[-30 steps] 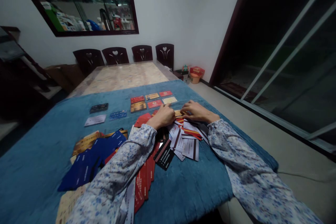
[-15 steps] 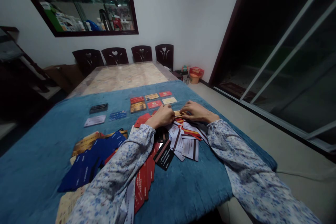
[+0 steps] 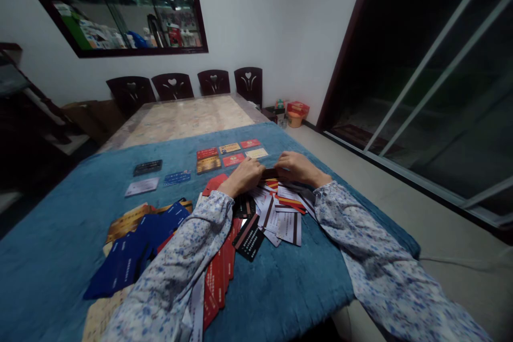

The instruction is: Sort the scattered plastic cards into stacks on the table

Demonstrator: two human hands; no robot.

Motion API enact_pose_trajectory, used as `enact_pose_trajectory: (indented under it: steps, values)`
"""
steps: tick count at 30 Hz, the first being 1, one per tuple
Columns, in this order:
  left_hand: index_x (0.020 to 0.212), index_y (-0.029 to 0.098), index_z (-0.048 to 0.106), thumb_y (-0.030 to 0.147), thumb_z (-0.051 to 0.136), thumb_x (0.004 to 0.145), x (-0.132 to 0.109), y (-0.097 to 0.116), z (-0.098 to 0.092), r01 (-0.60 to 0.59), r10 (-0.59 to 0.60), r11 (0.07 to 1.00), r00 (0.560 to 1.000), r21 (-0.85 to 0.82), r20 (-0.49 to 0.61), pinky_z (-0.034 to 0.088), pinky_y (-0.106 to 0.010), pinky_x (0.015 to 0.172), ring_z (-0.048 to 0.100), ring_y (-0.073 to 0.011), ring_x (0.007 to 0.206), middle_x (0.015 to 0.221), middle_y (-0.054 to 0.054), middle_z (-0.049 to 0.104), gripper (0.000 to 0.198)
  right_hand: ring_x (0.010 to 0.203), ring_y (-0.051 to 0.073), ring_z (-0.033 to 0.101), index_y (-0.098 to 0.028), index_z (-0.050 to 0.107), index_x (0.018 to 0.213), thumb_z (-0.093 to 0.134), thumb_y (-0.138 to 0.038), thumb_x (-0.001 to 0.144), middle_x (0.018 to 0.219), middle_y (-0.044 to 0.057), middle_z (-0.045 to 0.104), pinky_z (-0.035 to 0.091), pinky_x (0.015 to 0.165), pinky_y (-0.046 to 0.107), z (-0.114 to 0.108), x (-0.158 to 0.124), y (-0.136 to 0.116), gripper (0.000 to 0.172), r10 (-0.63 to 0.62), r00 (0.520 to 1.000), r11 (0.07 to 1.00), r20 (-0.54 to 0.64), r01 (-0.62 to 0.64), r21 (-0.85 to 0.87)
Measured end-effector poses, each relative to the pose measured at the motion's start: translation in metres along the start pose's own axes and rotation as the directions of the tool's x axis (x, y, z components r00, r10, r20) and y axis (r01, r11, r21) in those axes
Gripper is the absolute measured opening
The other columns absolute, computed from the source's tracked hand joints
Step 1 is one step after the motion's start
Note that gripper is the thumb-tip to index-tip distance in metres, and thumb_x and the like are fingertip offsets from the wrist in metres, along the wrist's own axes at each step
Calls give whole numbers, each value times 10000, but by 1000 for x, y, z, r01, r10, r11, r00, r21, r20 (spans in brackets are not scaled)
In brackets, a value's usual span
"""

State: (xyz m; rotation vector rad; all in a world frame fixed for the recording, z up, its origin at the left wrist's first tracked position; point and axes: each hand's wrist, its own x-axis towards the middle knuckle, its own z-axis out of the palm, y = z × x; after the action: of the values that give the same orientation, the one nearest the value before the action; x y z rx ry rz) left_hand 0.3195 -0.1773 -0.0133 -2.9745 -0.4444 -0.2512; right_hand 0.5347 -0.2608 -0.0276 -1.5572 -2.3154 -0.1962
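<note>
A dark card (image 3: 270,173) is held between my two hands above the heap of cards. My left hand (image 3: 246,175) has its fingers closed at the card's left end, and my right hand (image 3: 300,168) pinches the right end; the fingertips are partly hidden. Below them lie overlapping white cards (image 3: 289,227) with dark stripes, some red-and-yellow ones and a black card (image 3: 249,238) with white print. Under my left forearm, red cards (image 3: 216,283) are fanned out. Just beyond my hands, a cream card (image 3: 256,153) and a red card (image 3: 233,160) lie flat.
Blue cards (image 3: 120,259) and gold cards (image 3: 127,222) pile up at left. Farther back lie a black card stack (image 3: 148,167), a white card (image 3: 142,186) and a blue patterned card (image 3: 177,178). A blue cloth (image 3: 292,288) covers the table's near part; chairs (image 3: 173,86) stand behind.
Between my hands a dark card face shows where a yellowish one showed before. Both hands stay close together over the heap; the view has shifted slightly.
</note>
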Motion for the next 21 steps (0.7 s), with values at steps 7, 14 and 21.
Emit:
enact_pose_trajectory:
  steps: [7,14,21]
  values:
    - [1035,129,719,85,491,942,-2,-3,4,106,-107,994,993,-30,-54,438,-427,975,625,-278,1076,1072,-168,735,250,916,221,610,-200,790,1016,549,-99,878,897,92,757,441,797,327,5,2,-1,295,-2,999,999,-48,0,-42]
    - [1140,166,701,106,478,957,-2,-7,10,154,-164,985,975,-75,-149,439,-433,977,614,-279,1091,1114,-139,741,295,902,236,601,-186,765,1029,517,-126,935,910,113,749,422,805,332,4,1,-1,272,96,988,991,-119,-106,-86]
    - [1305,203,601,82,508,895,-2,-5,10,225,-252,956,958,-187,-135,487,-384,936,637,-263,1068,1137,-95,724,438,877,238,592,-184,692,1167,562,-205,939,970,106,711,436,789,317,9,-2,2,264,201,967,979,-155,-202,13]
